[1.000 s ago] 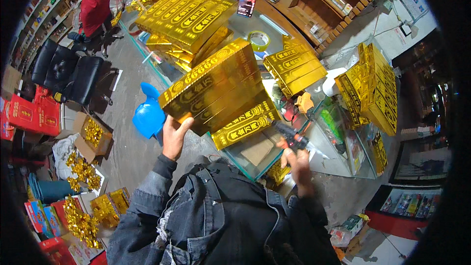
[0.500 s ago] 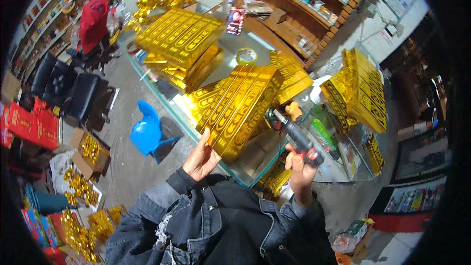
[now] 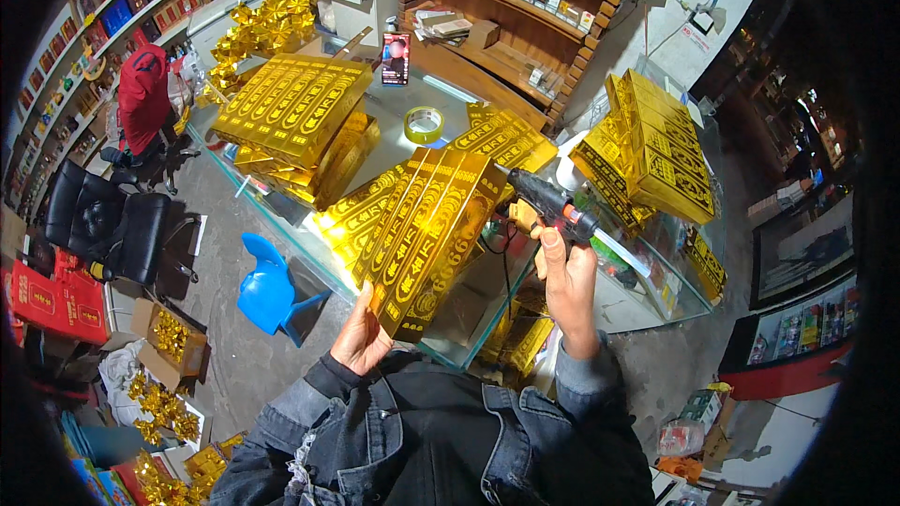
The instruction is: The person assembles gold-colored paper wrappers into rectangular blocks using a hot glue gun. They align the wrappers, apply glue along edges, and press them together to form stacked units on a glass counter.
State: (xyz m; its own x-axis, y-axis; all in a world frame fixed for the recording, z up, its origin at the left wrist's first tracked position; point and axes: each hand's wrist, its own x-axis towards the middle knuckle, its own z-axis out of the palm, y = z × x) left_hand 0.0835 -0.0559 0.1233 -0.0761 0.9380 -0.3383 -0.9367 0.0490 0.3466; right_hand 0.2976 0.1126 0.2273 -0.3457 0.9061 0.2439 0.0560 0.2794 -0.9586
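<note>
My left hand (image 3: 364,333) grips the lower left corner of a shiny gold foil-card box (image 3: 424,234) with dark printed patterns, tilted up over the glass counter. In my right hand (image 3: 568,286) is a black hot glue gun (image 3: 547,199), its nozzle pointing left at the box's upper right edge. I cannot tell whether the nozzle touches the card. A pale glue stick (image 3: 622,253) sticks out of the gun's back. Flat gold card pieces (image 3: 506,134) lie just behind the box, and a roll of clear yellowish tape (image 3: 424,125) stands beyond it.
Gold boxes are stacked on the counter (image 3: 291,108) at left, and more (image 3: 667,155) at right. Gold foil bows (image 3: 272,23) lie at the back left. A blue plastic chair (image 3: 267,286) stands left of the counter's glass edge (image 3: 309,255), with a black office chair (image 3: 112,220) farther left.
My view has swung, so the surroundings sit farther left and higher. The glue gun has turned flatter, and its nozzle is now closer to the gold box's upper right edge.
</note>
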